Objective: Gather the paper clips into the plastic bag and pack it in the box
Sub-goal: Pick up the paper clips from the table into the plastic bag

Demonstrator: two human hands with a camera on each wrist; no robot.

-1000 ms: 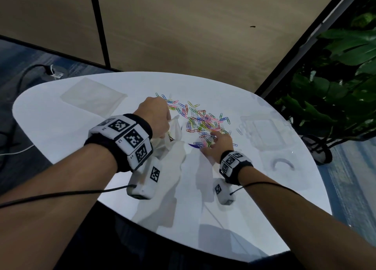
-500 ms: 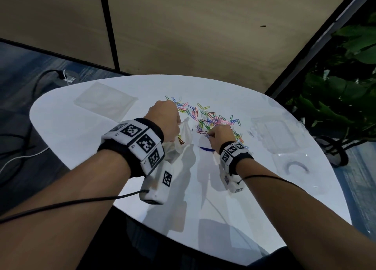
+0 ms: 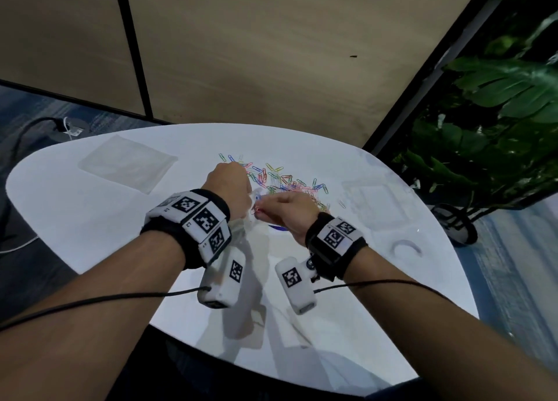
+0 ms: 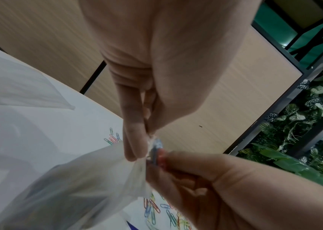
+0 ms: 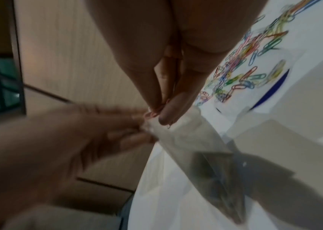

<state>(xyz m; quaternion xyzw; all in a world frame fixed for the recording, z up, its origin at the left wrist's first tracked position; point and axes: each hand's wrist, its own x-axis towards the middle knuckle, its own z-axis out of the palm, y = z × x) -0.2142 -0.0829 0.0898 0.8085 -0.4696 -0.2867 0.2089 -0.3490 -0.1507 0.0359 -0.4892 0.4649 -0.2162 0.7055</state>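
Several coloured paper clips lie in a loose pile on the white table. My left hand pinches the top edge of a clear plastic bag and holds it above the table, just left of the pile. My right hand pinches a few paper clips right at the bag's mouth, its fingertips touching the bag. The bag hangs down under my left wrist. A clear plastic box sits open to the right of the pile.
A second flat plastic bag lies at the table's far left. A clear piece with a white curved mark lies near the right edge. A potted plant stands beyond the table on the right, a wooden wall behind.
My right hand has lifted off the pile with clips pinched in it and moved left to the bag's mouth. My left hand still holds the bag.
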